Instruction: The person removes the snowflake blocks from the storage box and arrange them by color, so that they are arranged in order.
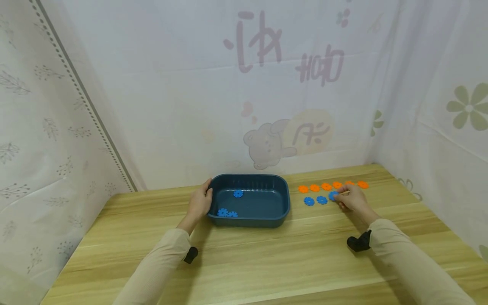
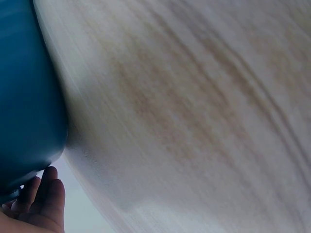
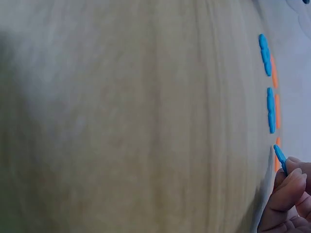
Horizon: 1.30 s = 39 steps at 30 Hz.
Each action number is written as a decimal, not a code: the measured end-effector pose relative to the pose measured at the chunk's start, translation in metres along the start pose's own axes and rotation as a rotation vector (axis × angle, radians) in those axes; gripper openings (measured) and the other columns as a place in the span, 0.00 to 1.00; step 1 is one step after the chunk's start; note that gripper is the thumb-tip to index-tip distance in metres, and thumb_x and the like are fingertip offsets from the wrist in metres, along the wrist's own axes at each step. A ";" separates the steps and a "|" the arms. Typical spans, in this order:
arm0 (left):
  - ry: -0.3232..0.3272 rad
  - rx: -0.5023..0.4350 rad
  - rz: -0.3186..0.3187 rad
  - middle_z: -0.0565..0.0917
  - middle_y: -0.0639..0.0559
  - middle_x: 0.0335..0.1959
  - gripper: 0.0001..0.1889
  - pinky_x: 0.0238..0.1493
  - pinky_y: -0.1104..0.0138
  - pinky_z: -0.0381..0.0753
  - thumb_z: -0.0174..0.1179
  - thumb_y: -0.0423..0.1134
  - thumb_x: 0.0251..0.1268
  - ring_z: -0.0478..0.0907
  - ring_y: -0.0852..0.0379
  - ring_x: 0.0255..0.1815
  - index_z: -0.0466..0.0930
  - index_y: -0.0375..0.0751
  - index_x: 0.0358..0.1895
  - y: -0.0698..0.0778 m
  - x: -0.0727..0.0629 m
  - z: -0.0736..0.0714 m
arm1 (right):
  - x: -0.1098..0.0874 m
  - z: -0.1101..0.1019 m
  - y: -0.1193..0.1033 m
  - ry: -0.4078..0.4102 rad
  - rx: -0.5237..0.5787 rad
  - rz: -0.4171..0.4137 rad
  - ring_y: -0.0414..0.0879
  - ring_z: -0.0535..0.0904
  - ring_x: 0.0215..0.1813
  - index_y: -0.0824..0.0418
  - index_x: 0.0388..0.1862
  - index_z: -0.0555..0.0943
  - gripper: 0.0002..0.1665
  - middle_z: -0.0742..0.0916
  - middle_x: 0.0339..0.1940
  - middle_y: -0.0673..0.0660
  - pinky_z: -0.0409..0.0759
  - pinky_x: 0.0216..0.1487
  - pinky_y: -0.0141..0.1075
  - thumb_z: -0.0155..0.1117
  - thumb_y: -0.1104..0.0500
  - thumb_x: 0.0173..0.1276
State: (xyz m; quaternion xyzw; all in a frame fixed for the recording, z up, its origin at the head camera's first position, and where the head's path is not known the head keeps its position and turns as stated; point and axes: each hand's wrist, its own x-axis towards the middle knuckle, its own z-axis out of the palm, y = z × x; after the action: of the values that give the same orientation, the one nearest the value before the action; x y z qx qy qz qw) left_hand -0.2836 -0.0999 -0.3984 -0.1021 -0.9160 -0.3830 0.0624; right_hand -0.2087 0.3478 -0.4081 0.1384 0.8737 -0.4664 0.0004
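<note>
My left hand (image 1: 200,201) grips the left wall of a dark blue plastic basin (image 1: 251,222), thumb at the rim; in the left wrist view its fingers (image 2: 52,201) lie against the basin's outer side. Several blue snowflake-shaped plastic discs lie inside, one blue disc (image 1: 238,193) near the back wall. At the right, my right hand (image 1: 354,198) pinches a blue snowflake disc (image 3: 280,157) between thumb and fingers, tilted at the table surface. It is beside two blue discs, the nearer one (image 1: 322,200) and the farther one (image 1: 309,201), lying flat in a row.
Behind the blue row runs a line of several orange snowflake discs (image 1: 326,186), partly hidden by my right hand. The wooden table (image 1: 251,262) ends at a printed cloth backdrop (image 1: 183,106) behind and at both sides.
</note>
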 end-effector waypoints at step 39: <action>0.003 0.027 0.008 0.68 0.35 0.66 0.23 0.64 0.48 0.67 0.42 0.33 0.73 0.66 0.38 0.65 0.62 0.33 0.69 0.000 -0.001 0.000 | 0.000 0.002 -0.001 0.045 -0.249 -0.035 0.48 0.75 0.32 0.75 0.42 0.76 0.14 0.81 0.36 0.67 0.75 0.27 0.33 0.60 0.63 0.64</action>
State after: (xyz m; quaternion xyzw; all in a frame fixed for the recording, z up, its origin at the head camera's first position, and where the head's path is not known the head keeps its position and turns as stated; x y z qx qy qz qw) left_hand -0.2827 -0.0997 -0.3988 -0.1045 -0.9204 -0.3707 0.0669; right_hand -0.2090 0.3458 -0.4087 0.1324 0.9268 -0.3513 -0.0100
